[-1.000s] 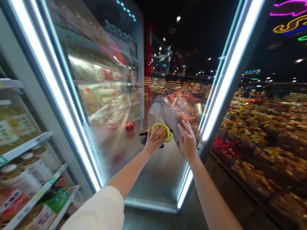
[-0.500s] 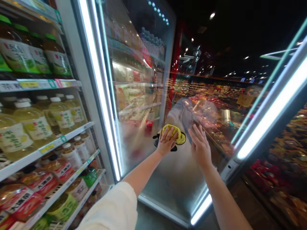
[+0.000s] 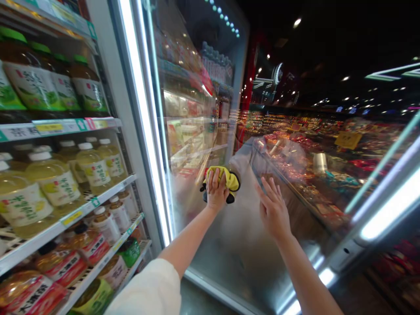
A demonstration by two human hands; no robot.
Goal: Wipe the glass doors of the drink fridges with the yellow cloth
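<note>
My left hand (image 3: 215, 192) presses a yellow cloth (image 3: 233, 180) with a dark underside against a glass cooler door (image 3: 229, 249). Its fingers curl over the bunched cloth. To the right, my right hand (image 3: 273, 208) is held up at the glass with its fingers spread and nothing in it. Whether its fingertips touch the pane I cannot tell. A misty film covers the lower part of the glass around both hands, and reflections of shelves show in the pane.
On the left stands an open cooler with shelves (image 3: 111, 181) of bottled drinks (image 3: 95, 168). A bright light strip (image 3: 139, 96) runs up its frame, and another strip (image 3: 393, 210) lines the door's right edge. Packaged goods (image 3: 357, 166) show through the glass.
My left hand has slid the cloth leftward over the glass. My right hand remains raised with its fingers apart. The door's right edge appears farther right and the view has shifted slightly.
</note>
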